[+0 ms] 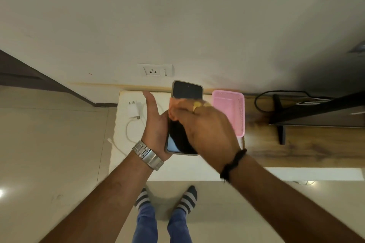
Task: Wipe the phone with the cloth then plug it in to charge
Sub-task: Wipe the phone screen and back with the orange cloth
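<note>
A dark-screened phone [187,90] in a beige case is held up over the white table [177,169]. My left hand [156,122] cradles it along its left edge and back, thumb pointing up; the fingers are hidden behind it. My right hand [205,130], blurred with motion, holds an orange cloth [174,108] against the middle of the screen. A white charger plug [134,109] lies on the table to the left, its white cable [128,130] looping toward the table's left edge. A white wall socket [155,70] sits just above the table.
A pink plastic basket [229,110] stands right of the phone by the wall. Further right, a wooden desk [296,150] carries a dark screen [316,110] on a stand with black cables. My socked feet [166,197] stand on the pale floor before the table.
</note>
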`<state>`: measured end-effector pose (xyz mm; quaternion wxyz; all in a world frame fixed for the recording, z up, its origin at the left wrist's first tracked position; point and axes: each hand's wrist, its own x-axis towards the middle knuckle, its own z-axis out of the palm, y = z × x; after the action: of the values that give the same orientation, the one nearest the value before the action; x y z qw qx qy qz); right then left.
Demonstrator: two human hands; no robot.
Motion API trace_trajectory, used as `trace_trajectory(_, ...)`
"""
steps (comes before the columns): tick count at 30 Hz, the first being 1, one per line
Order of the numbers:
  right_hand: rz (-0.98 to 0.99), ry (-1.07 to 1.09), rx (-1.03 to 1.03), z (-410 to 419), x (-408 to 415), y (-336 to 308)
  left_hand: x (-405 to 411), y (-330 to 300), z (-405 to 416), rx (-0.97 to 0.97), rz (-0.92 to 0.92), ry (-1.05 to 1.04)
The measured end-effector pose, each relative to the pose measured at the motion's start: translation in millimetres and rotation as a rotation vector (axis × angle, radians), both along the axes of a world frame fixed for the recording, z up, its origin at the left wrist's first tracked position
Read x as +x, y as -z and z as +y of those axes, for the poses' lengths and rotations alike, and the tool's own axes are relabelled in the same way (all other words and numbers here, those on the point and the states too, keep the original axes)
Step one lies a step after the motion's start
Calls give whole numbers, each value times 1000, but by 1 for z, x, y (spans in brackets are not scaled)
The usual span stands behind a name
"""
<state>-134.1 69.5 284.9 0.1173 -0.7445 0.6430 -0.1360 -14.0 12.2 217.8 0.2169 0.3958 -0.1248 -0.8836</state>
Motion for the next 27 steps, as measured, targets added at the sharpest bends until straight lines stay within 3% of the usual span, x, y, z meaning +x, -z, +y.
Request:
trace_trajectory(3,39,164,18,-29,-21,-3,-3,0,5,-8,-33,14)
trace_trajectory(5,44,163,6,-18,-9,-3,-3,-2,2,-1,-29,-1)
trace_trajectory(9,-243,91,261,13,9,-5,0,-2,3,4,-34,9)
trace_trajectory(10,-361,178,206,12,4,-10,1,-1,5,-3,-30,19)
trace_trajectory(12,-793,461,68,6,-17,-19,1,-2,8,-8,28,26)
trace_trajectory(15,-1520,645,256,-1,-40,-25,2,-2,6,3,126,15)
trace_trajectory(20,-2049,719,447,2,-45,-20,3,1,3,-19,130,18)
trace_trajectory(21,-2080,703,459,4,-43,-20,2,0,2,-16,121,17)
trace_trajectory(23,-1950,656,446,5,-40,-18,2,-2,2,-17,112,17)
trace_trajectory(25,-1736,623,411,7,-38,-17,2,-2,2,-27,111,28)
trace_trajectory(27,-1359,612,377,7,-40,-23,2,-2,2,-34,115,33)
